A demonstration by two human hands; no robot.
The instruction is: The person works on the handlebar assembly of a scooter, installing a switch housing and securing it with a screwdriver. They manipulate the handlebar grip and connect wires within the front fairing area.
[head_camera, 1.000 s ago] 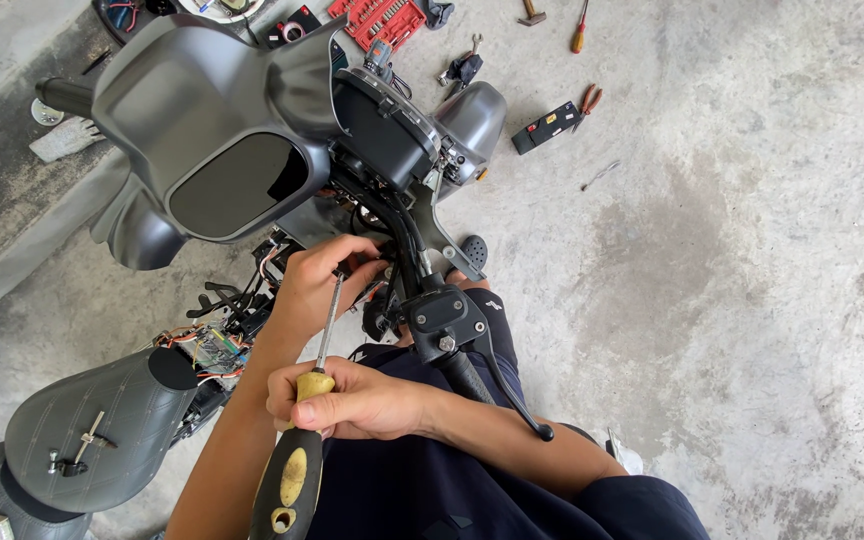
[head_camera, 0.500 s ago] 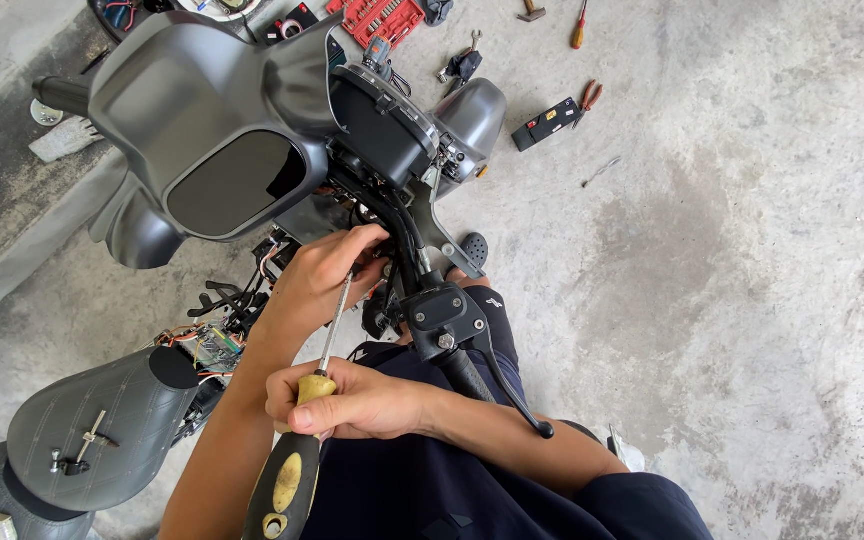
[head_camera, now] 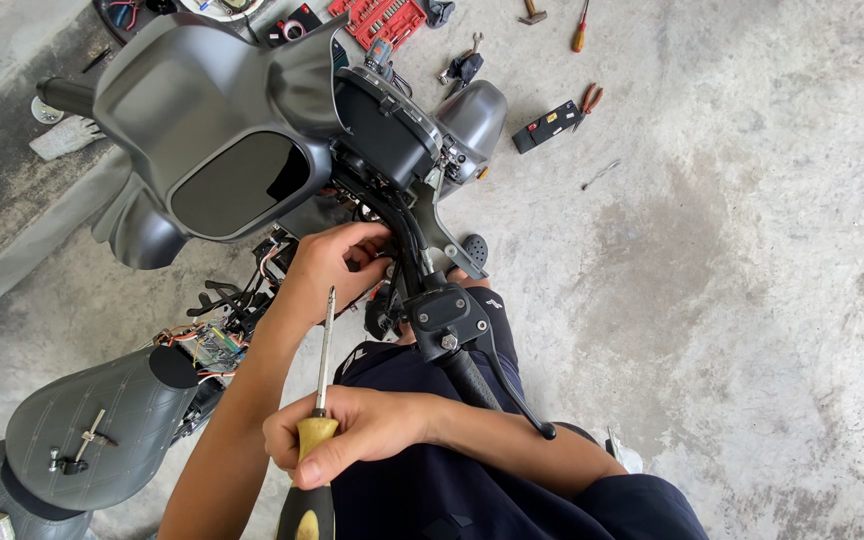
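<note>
I look down on a grey scooter with its front cover [head_camera: 207, 130] off the handlebar area. My left hand [head_camera: 330, 268] reaches into the cables under the instrument panel [head_camera: 387, 125], fingers curled around a black wire bundle beside the handlebar stem. My right hand [head_camera: 362, 432] grips a long screwdriver [head_camera: 318, 420] by its yellow and black handle, the metal shaft pointing up toward my left wrist. The shaft tip is free, touching no screw. A black brake lever and grip [head_camera: 472, 365] sit just right of both hands.
The grey quilted seat [head_camera: 102, 425] with loose bolts lies at lower left beside exposed wiring [head_camera: 207, 345]. On the concrete floor at the top are a red socket set [head_camera: 382, 18], pliers [head_camera: 589, 100], a black box [head_camera: 544, 127], a screwdriver [head_camera: 580, 28] and a hammer [head_camera: 532, 12].
The screwdriver shaft has swung from leaning right toward the handlebar to nearly upright. My left hand stays in the wiring with its fingers slightly shifted.
</note>
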